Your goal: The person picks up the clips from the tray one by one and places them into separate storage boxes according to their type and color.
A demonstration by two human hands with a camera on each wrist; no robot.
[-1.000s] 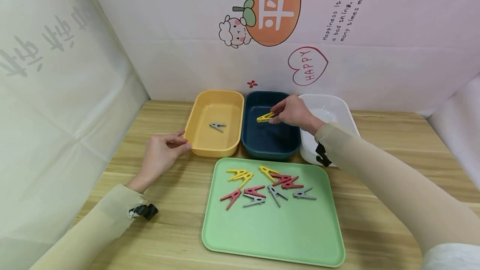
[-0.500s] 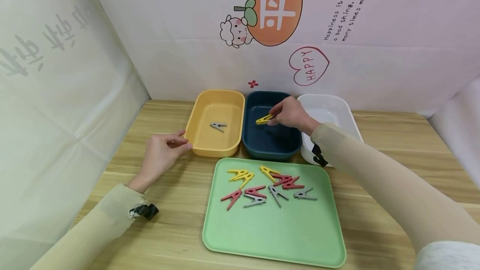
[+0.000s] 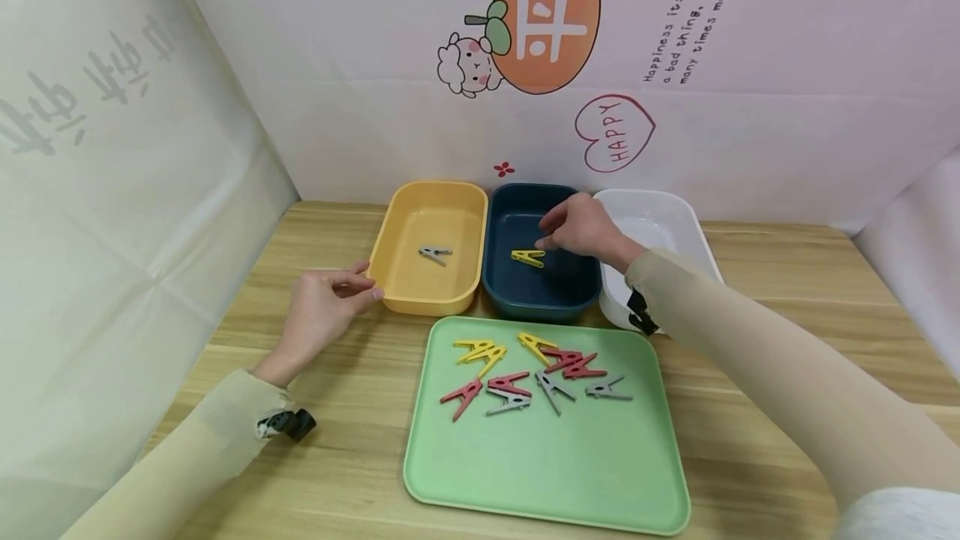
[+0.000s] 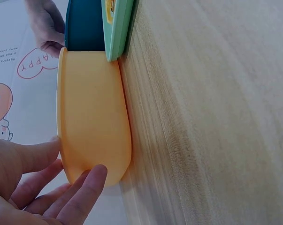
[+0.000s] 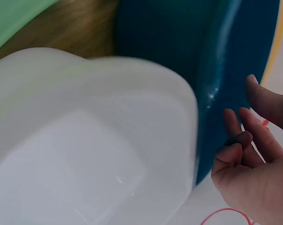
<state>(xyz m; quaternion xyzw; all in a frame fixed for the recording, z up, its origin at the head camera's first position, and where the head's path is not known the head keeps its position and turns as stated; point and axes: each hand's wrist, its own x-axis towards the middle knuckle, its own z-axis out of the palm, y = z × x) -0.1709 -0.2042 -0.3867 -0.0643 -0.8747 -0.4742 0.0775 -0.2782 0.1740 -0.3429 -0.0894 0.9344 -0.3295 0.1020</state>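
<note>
In the head view my right hand (image 3: 583, 229) is over the dark blue bin (image 3: 542, 294), its fingers apart and holding nothing. Just below its fingertips a yellow clothespin (image 3: 528, 257) is inside that bin. The right wrist view shows the right hand (image 5: 256, 154) with thumb and fingers spread. My left hand (image 3: 322, 311) touches the near left corner of the yellow bin (image 3: 431, 304) with relaxed fingers, also seen with the left hand (image 4: 42, 187) in the left wrist view. Inside the yellow bin lies a grey clothespin (image 3: 435, 253).
A green tray (image 3: 547, 465) in front of the bins bears several clothespins: yellow (image 3: 491, 355), red (image 3: 462, 397) and grey (image 3: 555, 391). The white bin (image 3: 660, 207) stands right of the dark blue one, under my right wrist. A printed cloth (image 3: 375, 132) hangs behind.
The right hand has let go of the yellow clothespin, which has dropped into the dark blue bin. My left hand keeps its place at the yellow bin.
</note>
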